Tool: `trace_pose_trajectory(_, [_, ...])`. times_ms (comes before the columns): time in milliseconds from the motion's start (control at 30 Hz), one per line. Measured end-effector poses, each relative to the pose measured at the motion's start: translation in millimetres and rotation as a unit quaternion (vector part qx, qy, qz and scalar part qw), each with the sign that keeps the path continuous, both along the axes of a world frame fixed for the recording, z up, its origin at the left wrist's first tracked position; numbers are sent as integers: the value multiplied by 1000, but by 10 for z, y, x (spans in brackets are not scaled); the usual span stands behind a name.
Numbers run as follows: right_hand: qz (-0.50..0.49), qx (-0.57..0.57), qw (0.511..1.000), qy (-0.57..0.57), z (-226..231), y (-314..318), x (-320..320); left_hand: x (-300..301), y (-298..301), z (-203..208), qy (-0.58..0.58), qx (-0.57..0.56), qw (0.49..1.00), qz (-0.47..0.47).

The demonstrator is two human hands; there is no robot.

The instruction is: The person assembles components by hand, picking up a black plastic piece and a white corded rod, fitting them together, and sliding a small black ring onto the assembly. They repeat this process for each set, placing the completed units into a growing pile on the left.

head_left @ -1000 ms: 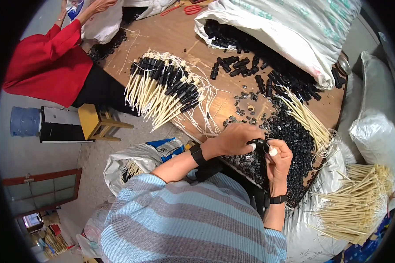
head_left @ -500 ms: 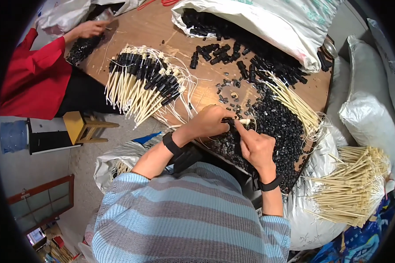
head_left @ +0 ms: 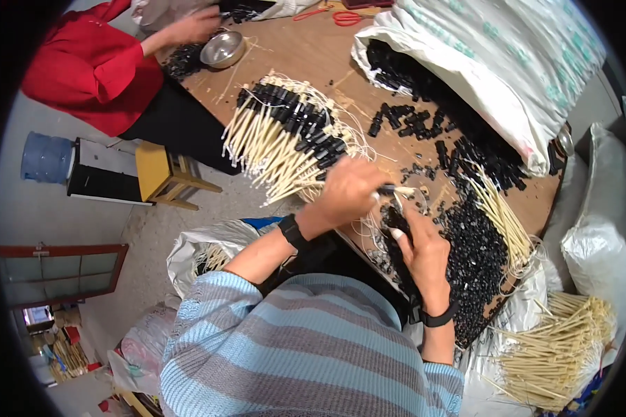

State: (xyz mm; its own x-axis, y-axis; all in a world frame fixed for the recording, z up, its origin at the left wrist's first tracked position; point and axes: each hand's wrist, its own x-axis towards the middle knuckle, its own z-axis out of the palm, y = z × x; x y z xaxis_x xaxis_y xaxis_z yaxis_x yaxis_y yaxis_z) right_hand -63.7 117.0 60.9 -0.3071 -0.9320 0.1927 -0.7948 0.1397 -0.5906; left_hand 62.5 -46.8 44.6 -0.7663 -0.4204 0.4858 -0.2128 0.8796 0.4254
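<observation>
My left hand (head_left: 351, 191) is closed around a black tubular fitting (head_left: 385, 188), which sticks out past the fingertips. A short cream-coloured end (head_left: 405, 190) shows at its tip. Just below and to the right is my right hand (head_left: 428, 254), thumb and index finger apart, with the index fingertip close to the cream end. Whether it touches is unclear. Beneath both hands spreads a pile of small black plastic pieces (head_left: 476, 254). Left of them lies a bundle of cream sticks with black fittings and white cords (head_left: 278, 135).
Loose cream sticks (head_left: 504, 222) lie right of the pile. A white sack (head_left: 466, 90) spills larger black fittings (head_left: 414, 121) onto the wooden table (head_left: 292, 52). At the far left, a person in red (head_left: 97, 76) reaches near a metal bowl (head_left: 222, 50). More sticks (head_left: 556, 351) rest at right.
The view has swung, so the table sits further right. My right thumb has spread from the index finger. The co-worker's hand has moved away from the bowl, which now shows plainly.
</observation>
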Motion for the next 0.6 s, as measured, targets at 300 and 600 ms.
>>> trace_pose_trajectory(300, [37,-107,988,-101,-19,-102,-142,612,-1039,-26,-50,-157,947,275])
trace_pose_trajectory(600, [-284,0,958,47,-328,432,-1261,-925,-625,-266,-32,47,998,-3])
